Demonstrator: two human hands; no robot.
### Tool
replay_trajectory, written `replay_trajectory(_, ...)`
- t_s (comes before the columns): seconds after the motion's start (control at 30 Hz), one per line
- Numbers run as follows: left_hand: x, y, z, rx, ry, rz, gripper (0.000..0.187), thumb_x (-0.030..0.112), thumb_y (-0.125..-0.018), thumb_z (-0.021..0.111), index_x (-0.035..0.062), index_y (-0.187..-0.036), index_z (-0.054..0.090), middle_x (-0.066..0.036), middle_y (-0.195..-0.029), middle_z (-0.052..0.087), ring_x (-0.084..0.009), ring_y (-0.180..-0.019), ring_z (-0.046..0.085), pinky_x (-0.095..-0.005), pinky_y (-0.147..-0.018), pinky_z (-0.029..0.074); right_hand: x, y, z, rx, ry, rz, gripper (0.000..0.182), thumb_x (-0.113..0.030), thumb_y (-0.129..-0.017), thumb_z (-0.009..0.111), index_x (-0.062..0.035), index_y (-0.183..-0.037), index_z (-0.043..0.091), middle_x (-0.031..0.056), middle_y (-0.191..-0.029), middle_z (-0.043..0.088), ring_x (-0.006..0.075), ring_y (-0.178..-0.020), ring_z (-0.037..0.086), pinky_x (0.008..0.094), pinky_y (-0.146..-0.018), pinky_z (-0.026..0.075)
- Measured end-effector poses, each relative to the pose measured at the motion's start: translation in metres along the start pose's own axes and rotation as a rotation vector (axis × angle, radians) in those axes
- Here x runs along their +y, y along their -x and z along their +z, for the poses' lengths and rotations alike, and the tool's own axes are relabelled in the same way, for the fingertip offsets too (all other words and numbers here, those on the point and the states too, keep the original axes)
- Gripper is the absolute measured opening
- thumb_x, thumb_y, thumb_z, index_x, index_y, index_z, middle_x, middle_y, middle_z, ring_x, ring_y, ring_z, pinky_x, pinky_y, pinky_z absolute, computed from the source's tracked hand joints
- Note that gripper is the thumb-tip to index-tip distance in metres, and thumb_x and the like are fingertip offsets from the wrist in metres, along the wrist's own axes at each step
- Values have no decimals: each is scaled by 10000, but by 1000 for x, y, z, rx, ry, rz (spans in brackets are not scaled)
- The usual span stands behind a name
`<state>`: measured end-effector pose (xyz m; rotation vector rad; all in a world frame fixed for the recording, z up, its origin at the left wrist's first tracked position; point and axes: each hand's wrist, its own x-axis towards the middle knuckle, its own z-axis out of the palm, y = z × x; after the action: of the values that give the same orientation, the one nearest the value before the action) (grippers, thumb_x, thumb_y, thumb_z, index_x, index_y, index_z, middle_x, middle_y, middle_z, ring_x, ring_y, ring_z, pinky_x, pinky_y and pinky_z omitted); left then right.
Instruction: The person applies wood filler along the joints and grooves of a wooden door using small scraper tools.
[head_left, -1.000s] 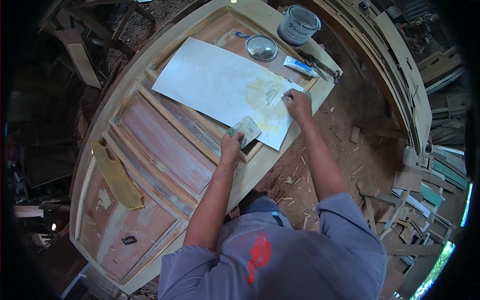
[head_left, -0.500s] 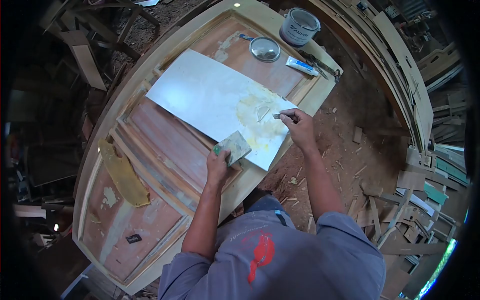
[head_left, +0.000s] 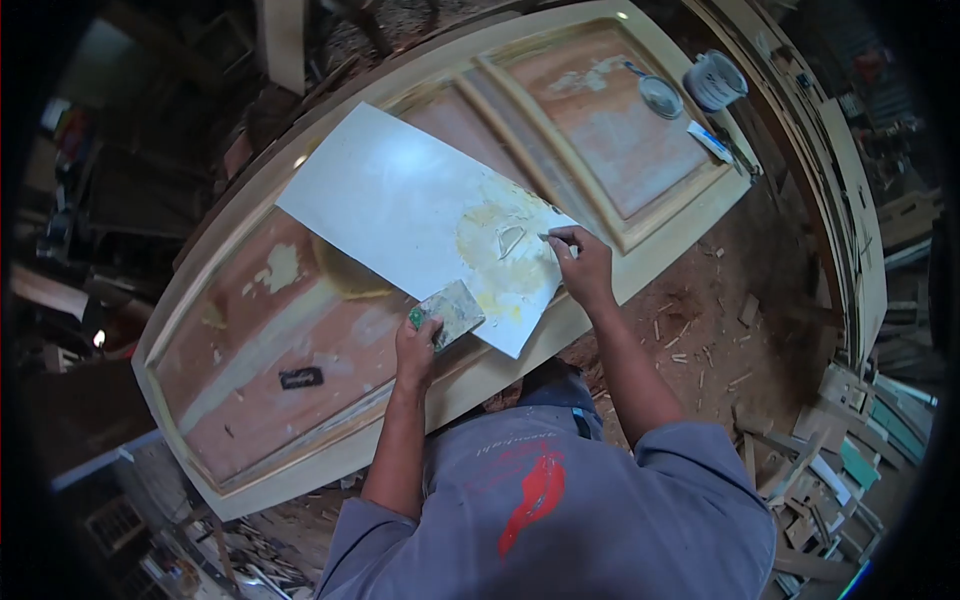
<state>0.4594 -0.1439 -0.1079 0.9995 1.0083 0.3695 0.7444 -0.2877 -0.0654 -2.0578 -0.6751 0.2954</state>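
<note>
A white board with yellowish smears and a pale patch of paste at its right part lies across a large wooden panel with framed recesses. My left hand is closed on a grey, stained flat plate, which overlaps the board's lower edge. At the board's right edge, beside the paste, my right hand is pinched on a small thin tool, mostly hidden by the fingers. Part of a yellow-brown sheet shows from under the board.
A paint can, a round lid and a blue-white tube are at the panel's upper right. A small black object lies in the left recess. Wood scraps cover the ground at right.
The view has turned and shifted. The white board has moved left over the panel, now covering much of the yellow-brown sheet. Both hands keep their grips and remain close to the board.
</note>
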Motion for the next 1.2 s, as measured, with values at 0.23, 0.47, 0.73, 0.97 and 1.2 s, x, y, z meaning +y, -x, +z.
replay_trajectory(0.23, -43, 5, -85, -34, 200, 27, 345, 49, -936, 596, -34, -1269, 626, -77, -1113, 698, -163, -962, 657, -311, -916, 525, -41, 24, 143, 32, 441, -178, 130, -82, -895, 702, -105, -1008, 762, 180, -891, 714, 370, -849, 692, 460, -766, 550)
replay_trajectory(0.47, -25, 2, -99, -197, 168, -81, 438, -10, -918, 585, 26, -1355, 605, -82, -1138, 678, -163, -1030, 628, -302, -932, 510, -42, 12, 164, -9, 566, -143, 174, -54, -849, 661, -92, -989, 756, 206, -883, 717, 393, -846, 703, 475, -756, 549)
replay_trajectory(0.73, -11, 42, -193, -120, 124, -2, 323, 25, -946, 605, 10, -1268, 624, -66, -1100, 679, -139, -975, 631, -288, -876, 516, -59, 52, 182, -98, 515, -78, 161, -56, -869, 696, -37, -1017, 756, 182, -898, 758, 304, -853, 752, 392, -776, 575)
replay_trajectory(0.97, -14, 94, -323, 116, -156, 165, 242, 64, -962, 610, -4, -1193, 633, -40, -1058, 682, -118, -948, 625, -281, -876, 507, -110, 135, 173, -9, -460, 370, 218, -90, -930, 766, 39, -1104, 740, 71, -1010, 761, 137, -882, 697, 257, -794, 550)
replay_trajectory(1.2, -32, 110, -369, 204, -165, 186, 146, 71, -998, 596, -16, -1114, 620, -68, -1031, 681, -133, -916, 613, -296, -860, 504, -145, 263, 225, -27, -556, 531, 210, -55, -932, 759, 34, -1119, 731, 66, -1002, 760, 85, -901, 687, 218, -815, 542)
